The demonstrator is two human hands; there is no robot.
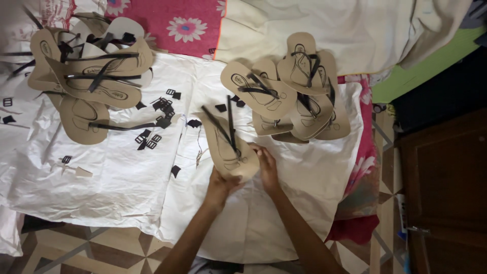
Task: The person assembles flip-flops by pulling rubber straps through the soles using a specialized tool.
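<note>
We look down on our two bare hands working a beige sandal sole (pixel 227 147) on a white plastic sheet (pixel 127 177) spread over a patterned tile floor (pixel 76 251). Our left hand (pixel 220 183) cups the near end of the sole from below and to the left, fingers curled under its edge, while our right hand (pixel 266 167) grips the same end from the right, fingertips pressed against the rim just beside the left thumb; both hands are clenched on the sole, which tilts up and away from the fingers toward the upper left. Two thin black straps (pixel 225 124) run from a point just beyond our fingertips along the sole and stand loose past its far end. Beyond the right fingers, near but apart from them, lies a stack of finished sandals (pixel 299 91) with black straps already fitted. Well away to the left of the left fingers sits a second pile of sandals (pixel 91 76), their straps trailing over the sheet. Between that pile and our hands, small black buckles and cut strap scraps (pixel 157 122) lie scattered. Past both piles, farthest from our fingers, we see a pink cloth with flowers (pixel 177 25) and a pale cream cloth (pixel 345 30). To the right of the right wrist stands a dark wooden cabinet (pixel 446 193).
</note>
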